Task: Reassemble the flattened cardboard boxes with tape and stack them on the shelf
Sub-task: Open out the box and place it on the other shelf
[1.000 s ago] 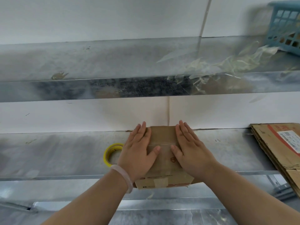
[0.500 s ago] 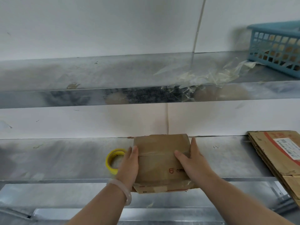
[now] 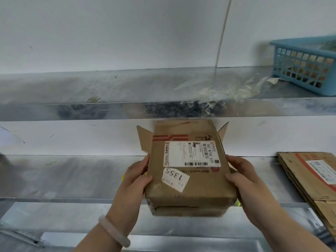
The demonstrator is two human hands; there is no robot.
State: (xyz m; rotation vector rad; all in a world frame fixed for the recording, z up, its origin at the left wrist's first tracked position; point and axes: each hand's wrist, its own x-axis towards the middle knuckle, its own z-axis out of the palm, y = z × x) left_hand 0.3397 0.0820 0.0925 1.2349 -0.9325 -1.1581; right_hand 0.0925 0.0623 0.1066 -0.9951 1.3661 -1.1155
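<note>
Box gripped; left hand, right hand curled.

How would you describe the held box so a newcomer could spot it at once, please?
Find the lower metal shelf. At its middle, the left hand and right hand grip a brown box by its sides. Unlike the flat cardboard to its right, it is folded up and bears a sticker reading 1355.
</note>
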